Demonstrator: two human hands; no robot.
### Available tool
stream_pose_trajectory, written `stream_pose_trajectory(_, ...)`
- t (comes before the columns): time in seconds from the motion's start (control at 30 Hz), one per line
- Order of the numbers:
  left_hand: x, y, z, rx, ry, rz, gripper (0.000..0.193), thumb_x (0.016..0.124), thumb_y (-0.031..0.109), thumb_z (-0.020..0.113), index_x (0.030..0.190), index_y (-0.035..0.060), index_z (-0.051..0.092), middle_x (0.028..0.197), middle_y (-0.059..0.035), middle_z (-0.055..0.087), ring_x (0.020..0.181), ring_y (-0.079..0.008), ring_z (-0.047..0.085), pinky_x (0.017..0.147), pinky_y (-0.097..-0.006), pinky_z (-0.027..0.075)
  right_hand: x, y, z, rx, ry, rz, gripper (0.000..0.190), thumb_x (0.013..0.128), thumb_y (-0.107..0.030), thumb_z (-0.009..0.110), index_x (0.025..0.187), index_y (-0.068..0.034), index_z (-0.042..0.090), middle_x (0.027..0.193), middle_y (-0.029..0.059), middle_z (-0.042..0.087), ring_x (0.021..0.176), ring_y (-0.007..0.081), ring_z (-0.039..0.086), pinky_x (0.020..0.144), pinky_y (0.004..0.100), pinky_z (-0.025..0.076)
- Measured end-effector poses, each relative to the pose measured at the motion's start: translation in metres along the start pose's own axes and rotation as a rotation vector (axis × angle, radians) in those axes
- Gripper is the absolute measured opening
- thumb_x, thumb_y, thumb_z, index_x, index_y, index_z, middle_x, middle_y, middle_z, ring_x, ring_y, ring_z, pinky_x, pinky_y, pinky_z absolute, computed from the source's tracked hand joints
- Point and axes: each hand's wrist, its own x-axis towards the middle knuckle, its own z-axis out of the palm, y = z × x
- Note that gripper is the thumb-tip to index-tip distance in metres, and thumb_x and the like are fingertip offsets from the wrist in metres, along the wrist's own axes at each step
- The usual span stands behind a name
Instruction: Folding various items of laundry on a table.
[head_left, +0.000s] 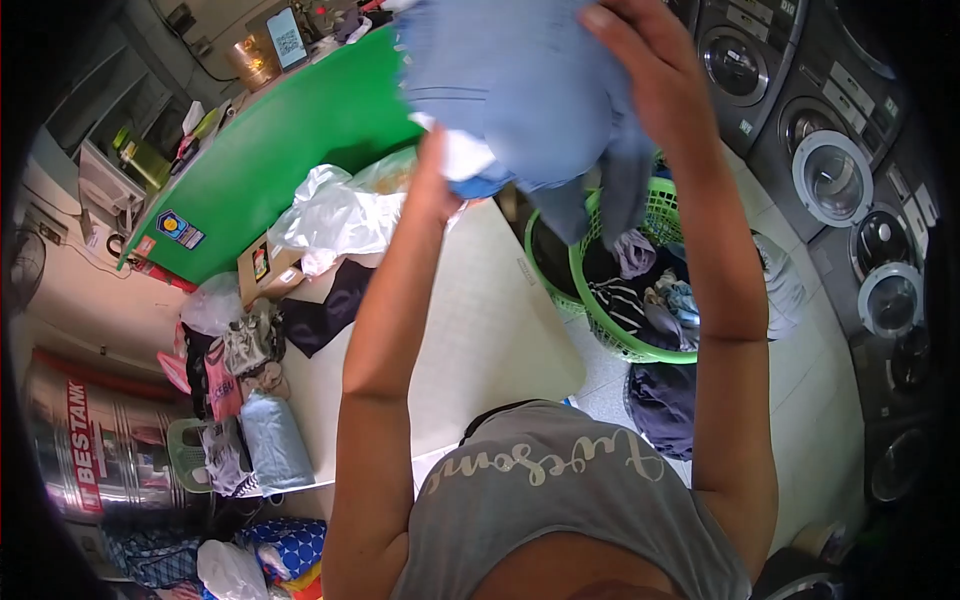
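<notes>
A blue denim garment (517, 97) hangs raised in front of me at the top of the view, partly blurred. My left hand (439, 176) grips its lower left side, near a white and bright blue part of cloth. At the upper right, my right hand (645, 60) holds the garment's other side, with its fingertips on the denim. Dark grey-blue ends dangle on the right, over the rim of a green plastic laundry basket (637, 349) filled with mixed clothes. Below the garment lies the pale table (480, 315), with a dark folded cloth (334, 307) on its left part.
Clear plastic bags (337, 214) and a cardboard box (270, 266) lie by the green counter panel (300, 135). Folded clothes (274, 442) are piled at the table's left edge. Front-loading machines (832, 180) line the right, some doors ajar. A dark bundle (660, 405) sits on the floor.
</notes>
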Motion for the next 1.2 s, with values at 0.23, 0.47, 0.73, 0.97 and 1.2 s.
stream_pose_trajectory(0.23,-0.057,0.151,-0.044,0.499,0.090,0.479,0.060,0.076,0.017,0.050,0.134,0.0060,0.042,0.136,-0.0128,0.045,0.126,-0.0268,0.041,0.102,-0.0391,0.037,-0.023,0.003,0.047,0.163,-0.217,0.107,0.021,0.091,-0.016,0.057,0.107,-0.004,0.055,0.088,-0.0005,0.055,0.080,0.0067,0.052,0.073,0.0238,0.044)
stream_pose_trajectory(0.47,-0.177,-0.050,-0.128,1.448,-0.165,0.177,0.082,0.062,-0.018,0.043,0.140,0.0070,0.037,0.145,-0.0211,0.033,0.138,-0.0351,0.024,0.113,-0.0411,0.020,-0.231,0.074,0.131,0.345,-0.176,0.963,0.065,0.086,-0.027,0.065,0.140,-0.013,0.032,0.113,0.0096,0.052,0.077,0.0145,0.053,0.066,0.0262,0.046)
stream_pose_trajectory(0.73,-0.277,-0.156,-0.173,1.407,-0.302,-0.461,0.051,0.079,0.031,0.067,0.119,0.0027,0.053,0.120,-0.0235,0.050,0.109,-0.0386,0.050,0.093,-0.0439,0.041,-0.381,0.117,0.190,0.383,-0.274,1.483,0.074,0.086,-0.041,0.062,0.145,-0.015,0.024,0.126,0.0187,0.046,0.105,0.0243,0.051,0.080,0.0367,0.047)
stream_pose_trajectory(0.97,-0.212,-0.130,-0.136,1.324,-0.085,0.151,0.060,0.076,0.015,0.068,0.130,0.0103,0.044,0.127,-0.0188,0.044,0.111,-0.0382,0.052,0.092,-0.0413,0.045,-0.359,0.098,0.198,0.375,-0.208,0.972,0.072,0.080,-0.022,0.068,0.137,0.001,0.030,0.123,0.0177,0.049,0.110,0.0235,0.051,0.096,0.0345,0.039)
stream_pose_trajectory(1.2,-0.192,-0.098,-0.137,1.282,0.050,-0.113,0.055,0.078,0.012,0.067,0.129,0.0104,0.046,0.110,-0.0164,0.057,0.098,-0.0374,0.059,0.087,-0.0400,0.049,-0.276,0.097,0.139,0.408,-0.228,0.892,0.055,0.076,-0.001,0.061,0.128,-0.003,0.043,0.110,0.0107,0.056,0.099,0.0181,0.055,0.090,0.0308,0.042)
